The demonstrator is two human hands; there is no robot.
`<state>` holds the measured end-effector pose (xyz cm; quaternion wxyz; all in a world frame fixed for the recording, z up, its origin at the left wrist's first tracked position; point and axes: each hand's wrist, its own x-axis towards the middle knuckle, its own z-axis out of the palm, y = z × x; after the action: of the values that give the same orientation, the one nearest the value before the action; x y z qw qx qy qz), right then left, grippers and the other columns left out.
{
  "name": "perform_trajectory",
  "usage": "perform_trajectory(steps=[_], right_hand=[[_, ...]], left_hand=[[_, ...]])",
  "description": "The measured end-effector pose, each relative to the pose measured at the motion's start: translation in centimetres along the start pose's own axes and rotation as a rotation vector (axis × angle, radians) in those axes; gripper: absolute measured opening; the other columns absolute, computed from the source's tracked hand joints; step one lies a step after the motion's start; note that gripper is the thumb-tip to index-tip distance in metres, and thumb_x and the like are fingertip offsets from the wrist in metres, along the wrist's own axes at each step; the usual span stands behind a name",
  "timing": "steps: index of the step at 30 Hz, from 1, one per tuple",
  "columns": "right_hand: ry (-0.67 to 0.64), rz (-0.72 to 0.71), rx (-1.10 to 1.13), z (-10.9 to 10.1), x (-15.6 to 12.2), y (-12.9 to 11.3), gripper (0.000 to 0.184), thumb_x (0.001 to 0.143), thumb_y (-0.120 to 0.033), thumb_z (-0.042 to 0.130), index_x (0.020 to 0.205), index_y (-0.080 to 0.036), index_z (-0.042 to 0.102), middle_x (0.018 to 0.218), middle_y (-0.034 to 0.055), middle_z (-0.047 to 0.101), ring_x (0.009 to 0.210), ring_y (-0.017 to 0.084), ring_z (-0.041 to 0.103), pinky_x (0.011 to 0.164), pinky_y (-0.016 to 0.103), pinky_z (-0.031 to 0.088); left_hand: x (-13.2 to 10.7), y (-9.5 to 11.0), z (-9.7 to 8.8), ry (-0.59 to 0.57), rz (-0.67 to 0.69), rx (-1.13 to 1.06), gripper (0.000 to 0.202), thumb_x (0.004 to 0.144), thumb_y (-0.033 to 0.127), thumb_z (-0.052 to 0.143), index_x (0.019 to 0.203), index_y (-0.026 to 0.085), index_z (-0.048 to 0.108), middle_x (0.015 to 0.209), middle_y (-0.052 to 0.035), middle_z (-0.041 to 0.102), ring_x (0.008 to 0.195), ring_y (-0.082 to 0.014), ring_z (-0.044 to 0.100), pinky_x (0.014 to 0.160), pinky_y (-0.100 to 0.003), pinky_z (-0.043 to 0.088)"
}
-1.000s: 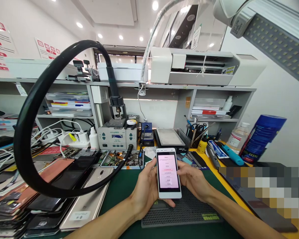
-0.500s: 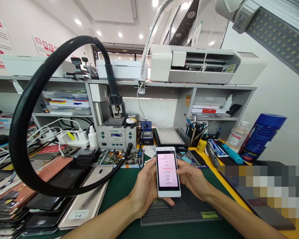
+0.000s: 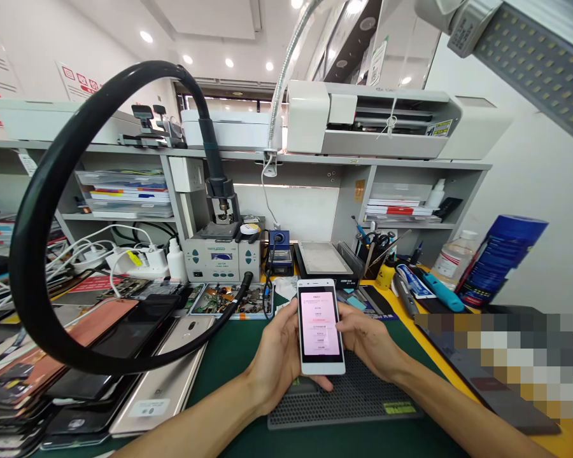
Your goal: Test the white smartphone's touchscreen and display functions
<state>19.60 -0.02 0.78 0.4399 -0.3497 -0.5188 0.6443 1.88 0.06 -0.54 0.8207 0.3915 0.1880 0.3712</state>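
Note:
A white smartphone (image 3: 321, 367) is held upright, tilted back, above the mat. Its lit screen shows a pale pink page with several lines of text, too small to read. My left hand (image 3: 277, 356) is closed around the phone's left side, its thumb along the edge and a fingertip showing below the bottom edge. My right hand (image 3: 367, 336) grips the right side, with the thumb at the screen's right edge and the other fingers hidden behind the phone. Beneath both hands lies a dark perforated pad (image 3: 334, 407) on the green mat (image 3: 233, 388).
Stacked phones and phone parts (image 3: 162, 375) fill the left side. A thick black hose (image 3: 23, 210) loops from the hot air station (image 3: 222, 259). Behind the phone are a tray of circuit boards (image 3: 205, 312) and a flat heating plate (image 3: 322, 261). Bottles and a blue can (image 3: 501, 261) stand right.
The whole view has shifted very slightly. Both hands keep the same hold on the smartphone, and the screen page looks the same.

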Motion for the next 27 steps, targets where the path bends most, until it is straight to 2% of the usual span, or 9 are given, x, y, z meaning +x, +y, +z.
perform_trajectory(steps=[10, 19, 27], right_hand=[[0.022, 0.0, 0.009, 0.09, 0.03, 0.03, 0.041, 0.073, -0.02, 0.052, 0.112, -0.018, 0.064, 0.1, 0.0079, 0.07, 0.099, 0.03, 0.06, 0.086, 0.044, 0.045], [0.034, 0.009, -0.008, -0.1, 0.01, 0.15, 0.043, 0.073, -0.022, 0.053, 0.115, -0.018, 0.063, 0.107, 0.0099, 0.07, 0.098, 0.03, 0.061, 0.082, 0.043, 0.046], [0.006, -0.018, -0.002, -0.54, 0.16, 0.59, 0.042, 0.076, -0.022, 0.051, 0.116, -0.019, 0.063, 0.103, 0.0089, 0.07, 0.098, 0.029, 0.061, 0.083, 0.042, 0.046]], left_hand=[[0.07, 0.01, 0.03, -0.02, 0.01, -0.022, 0.061, 0.091, 0.061, 0.035, 0.128, 0.018, 0.058, 0.108, -0.0149, 0.06, 0.091, -0.0287, 0.059, 0.057, -0.036, 0.056], [0.11, 0.03, -0.03, 0.0, -0.002, -0.006, 0.062, 0.09, 0.063, 0.036, 0.126, 0.017, 0.06, 0.103, -0.0137, 0.06, 0.09, -0.0292, 0.06, 0.06, -0.041, 0.057], [0.02, 0.05, 0.09, -0.012, -0.001, -0.017, 0.06, 0.091, 0.061, 0.036, 0.126, 0.018, 0.06, 0.105, -0.0135, 0.06, 0.088, -0.0274, 0.059, 0.057, -0.036, 0.056]])
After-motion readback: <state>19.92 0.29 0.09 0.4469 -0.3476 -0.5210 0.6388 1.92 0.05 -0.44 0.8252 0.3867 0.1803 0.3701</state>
